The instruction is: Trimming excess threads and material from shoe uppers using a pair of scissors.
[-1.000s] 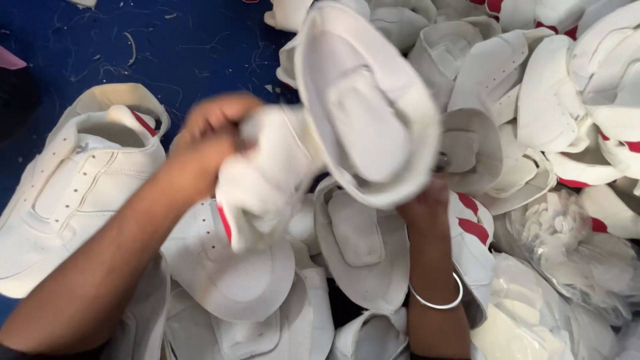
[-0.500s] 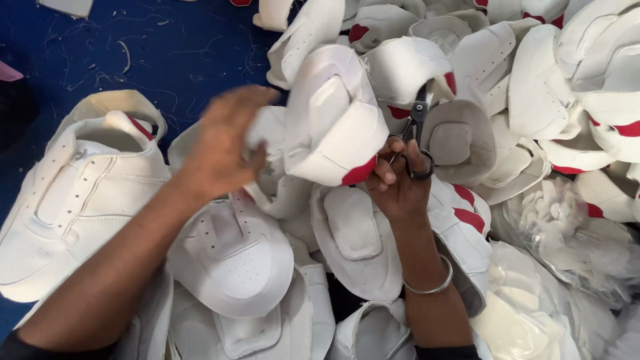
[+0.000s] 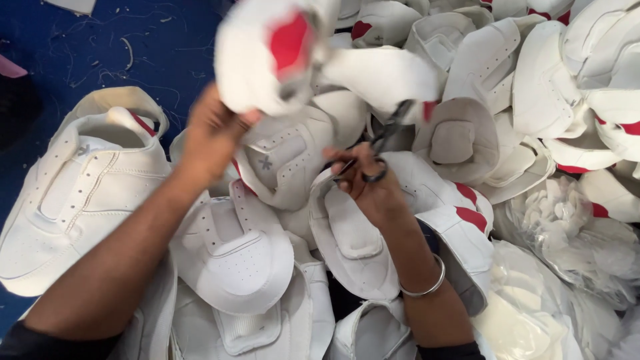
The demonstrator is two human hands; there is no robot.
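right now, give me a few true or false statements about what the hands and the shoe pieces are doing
1. The right hand holds a pair of scissors. True.
2. The left hand lies flat on the blue floor. False: it is raised and grips a blurred white shoe upper with a red patch.
3. The right wrist wears a silver bangle. True.
4. The pile of shoe uppers is mostly black. False: the pieces are white, some with red patches.
5. A clear plastic bag of white pieces lies at the right. True.
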